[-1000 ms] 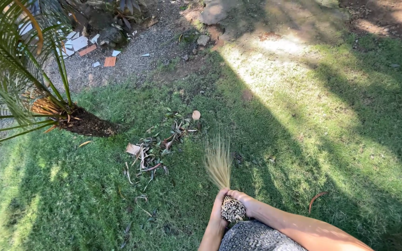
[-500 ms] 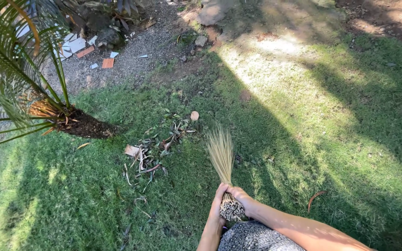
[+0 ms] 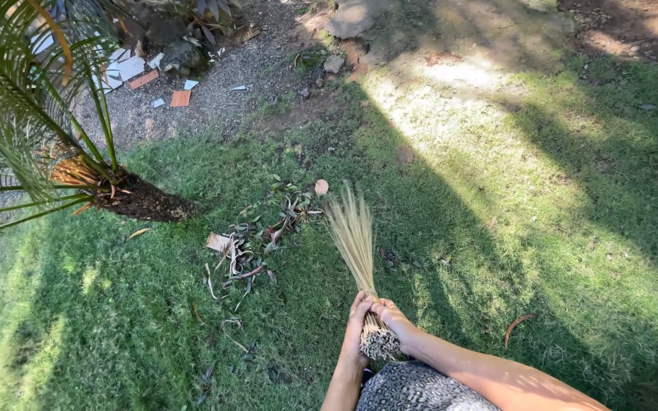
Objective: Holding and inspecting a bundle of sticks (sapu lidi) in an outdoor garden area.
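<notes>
At 6 o'clock of the view, both hands grip the bound end of a straw hand broom (image 3: 356, 251). Left hand (image 3: 358, 323) wraps the bundle from its 9 o'clock side, fingers curled closed around the stalks. Right hand (image 3: 391, 318) closes on the same bundle from 3 o'clock, touching the left hand at the top of the grip. Cut stalk ends (image 3: 379, 346) protrude below the hands, above a patterned grey garment (image 3: 413, 388).

Broom bristles fan out toward 12 o'clock, tips resting on or just above the grass (image 3: 512, 228); contact cannot be told. Bristle tips lie just beside a litter pile of dry leaves and twigs (image 3: 257, 243), which sits at 10 o'clock from the hands. A small round pale object (image 3: 321, 186) lies at the pile's upper edge, near the bristle tips.

A palm plant (image 3: 32, 129) stands at 9 to 10 o'clock, its trunk base (image 3: 142, 199) on the lawn, well apart from the hands. Gravel (image 3: 215, 99) with scattered flat tile fragments (image 3: 181, 98) lies at 11 o'clock. A curved brown pod (image 3: 515, 329) lies on the grass at 3 o'clock from the hands. Lawn is part shaded, part sunlit.
</notes>
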